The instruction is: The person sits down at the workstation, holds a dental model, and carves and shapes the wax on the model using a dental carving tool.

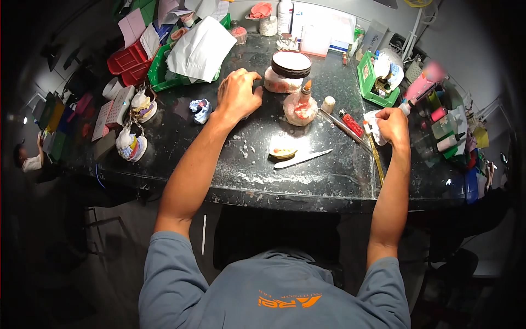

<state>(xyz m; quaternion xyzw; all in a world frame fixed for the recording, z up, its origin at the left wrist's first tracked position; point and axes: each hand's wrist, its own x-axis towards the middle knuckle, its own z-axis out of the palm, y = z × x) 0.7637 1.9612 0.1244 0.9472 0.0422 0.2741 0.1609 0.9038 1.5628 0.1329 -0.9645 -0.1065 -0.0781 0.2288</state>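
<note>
One red lighter (352,124) near right hand (392,125)

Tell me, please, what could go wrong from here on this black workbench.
The left hand is to the left of the round, stained, pale bottle with an orange tip; a careless sweep across might topple it. The right hand pinches a crumpled white tissue beside the small red lighter-like object, so dragging the tissue might shift that too. The slim white knife-shaped tool lies loose and could be knocked toward the front edge of the black workbench.
</note>
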